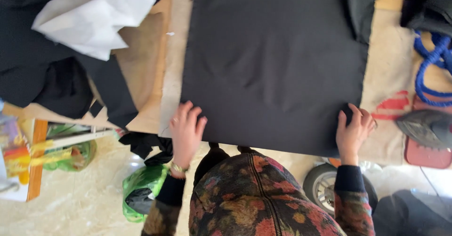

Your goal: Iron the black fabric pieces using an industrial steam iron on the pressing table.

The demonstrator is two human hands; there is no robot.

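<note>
Head view: a black fabric panel (273, 62) is spread flat on the padded worktable (391, 62), its long axis running away from the person, near edge at the table front. The near corners are pinned, evidently to keep the cloth smooth, by the left hand (186, 128) and right hand (353, 130), fingers splayed, pressing not clasping. A flatiron (426, 128) is seen alongside.

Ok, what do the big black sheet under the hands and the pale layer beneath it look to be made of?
The black sheet looks like woven cloth, matte and smooth: soft creases, a limp cut edge, no shine. The left hand and right hand press flat on its near edge. The pale layer beneath looks like coarse fabric or felt padding, with a dull, slightly fuzzy surface; which one cannot be told.
</note>
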